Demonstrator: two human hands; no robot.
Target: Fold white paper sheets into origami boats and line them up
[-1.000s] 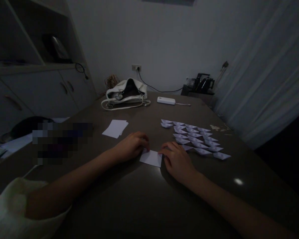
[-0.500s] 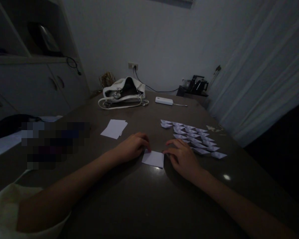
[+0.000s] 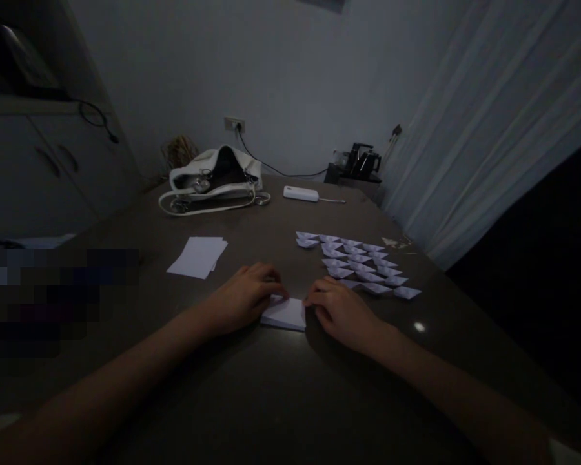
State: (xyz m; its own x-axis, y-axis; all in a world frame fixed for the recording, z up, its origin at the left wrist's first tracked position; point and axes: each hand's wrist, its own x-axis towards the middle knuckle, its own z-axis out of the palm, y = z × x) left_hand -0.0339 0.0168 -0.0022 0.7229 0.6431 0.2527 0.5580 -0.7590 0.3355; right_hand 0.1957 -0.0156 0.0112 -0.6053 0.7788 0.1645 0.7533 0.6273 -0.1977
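Note:
In front of me on the dark table lies a small folded sheet of white paper [image 3: 285, 313], its layers a little apart along the near edge. My left hand [image 3: 246, 297] curls over its far left side, with the fingertips on the top edge. At the right edge, the bent fingers of my right hand [image 3: 341, 311] pinch the paper's far corner. Several folded paper boats [image 3: 361, 267] stand in rows just beyond my right hand. Past my left hand rests a stack of plain white paper sheets [image 3: 198, 256].
A white handbag [image 3: 213, 177] sits open at the back of the table [image 3: 271, 400]. To its right is a white power bank [image 3: 301, 194] with a short cable. Black kettles [image 3: 363, 161] stand beyond the far right corner, near a pale curtain [image 3: 445, 123].
The view has swung slightly to the right. My right fingers have closed in on the paper's corner, and its layers now show apart at the near edge.

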